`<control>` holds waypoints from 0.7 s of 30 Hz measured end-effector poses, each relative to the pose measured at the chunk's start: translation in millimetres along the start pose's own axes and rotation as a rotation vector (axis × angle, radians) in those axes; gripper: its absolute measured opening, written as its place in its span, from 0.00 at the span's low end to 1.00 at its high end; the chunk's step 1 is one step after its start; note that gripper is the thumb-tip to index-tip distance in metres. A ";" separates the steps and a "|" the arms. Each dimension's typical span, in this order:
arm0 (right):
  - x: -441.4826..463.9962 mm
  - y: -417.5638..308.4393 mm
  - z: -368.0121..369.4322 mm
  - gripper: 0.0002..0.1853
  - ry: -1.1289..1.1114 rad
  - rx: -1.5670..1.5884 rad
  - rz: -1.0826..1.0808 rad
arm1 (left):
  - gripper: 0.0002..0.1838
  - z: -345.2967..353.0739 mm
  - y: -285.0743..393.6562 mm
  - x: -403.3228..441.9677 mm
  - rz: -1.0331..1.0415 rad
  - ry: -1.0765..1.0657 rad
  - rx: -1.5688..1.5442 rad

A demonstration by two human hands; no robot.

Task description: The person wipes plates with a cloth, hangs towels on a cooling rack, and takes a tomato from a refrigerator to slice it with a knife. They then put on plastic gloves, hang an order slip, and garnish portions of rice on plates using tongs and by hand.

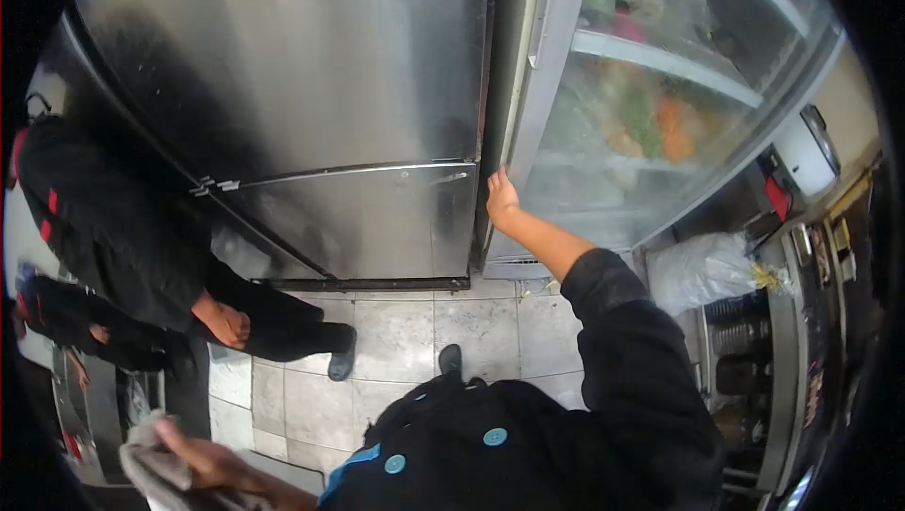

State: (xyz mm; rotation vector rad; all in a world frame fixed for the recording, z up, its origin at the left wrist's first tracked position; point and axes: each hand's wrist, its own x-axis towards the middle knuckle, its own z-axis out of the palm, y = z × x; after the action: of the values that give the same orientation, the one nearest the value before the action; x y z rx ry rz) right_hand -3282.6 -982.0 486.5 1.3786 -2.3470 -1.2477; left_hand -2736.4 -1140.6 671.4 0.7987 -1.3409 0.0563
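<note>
My right hand (pixel 504 198) reaches forward to the left edge of a glass fridge door (pixel 584 195), its fingers curled at the door's frame. Behind the misted glass are shelves with bagged produce, including something orange (pixel 673 129) and some green leaves (pixel 641 120). Low on the left, my left hand (pixel 203 459) is closed around a greyish cloth (pixel 151 469), slightly blurred. The cloth hangs beside my body, away from the fridge.
A large steel refrigerator (pixel 358 77) stands left of the glass fridge. A person in black (pixel 113 209) stands close on the left, with another person (pixel 85 322) behind. At right are a stuffed plastic bag (pixel 702 271) and shelving with dark containers (pixel 740 370). The floor is tiled (pixel 396 332).
</note>
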 end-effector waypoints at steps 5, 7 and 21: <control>25.2 -10.6 -12.6 0.25 -0.254 -0.056 0.014 | 0.26 55.2 56.6 -77.5 -0.283 -0.290 -0.566; 33.8 -10.0 -10.4 0.25 -0.278 -0.055 0.035 | 0.28 65.0 93.7 -88.3 -0.396 -0.458 -0.702; -209.0 -100.6 24.6 0.16 -0.358 1.112 -0.267 | 0.23 114.4 145.5 -126.1 -0.727 -1.005 -0.729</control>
State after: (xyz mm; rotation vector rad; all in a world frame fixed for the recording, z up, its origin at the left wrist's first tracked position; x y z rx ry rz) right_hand -3110.2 -828.4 454.3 1.8594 -3.4102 -0.0863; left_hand -2934.9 -1044.7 631.9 0.6284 -1.7077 -1.4896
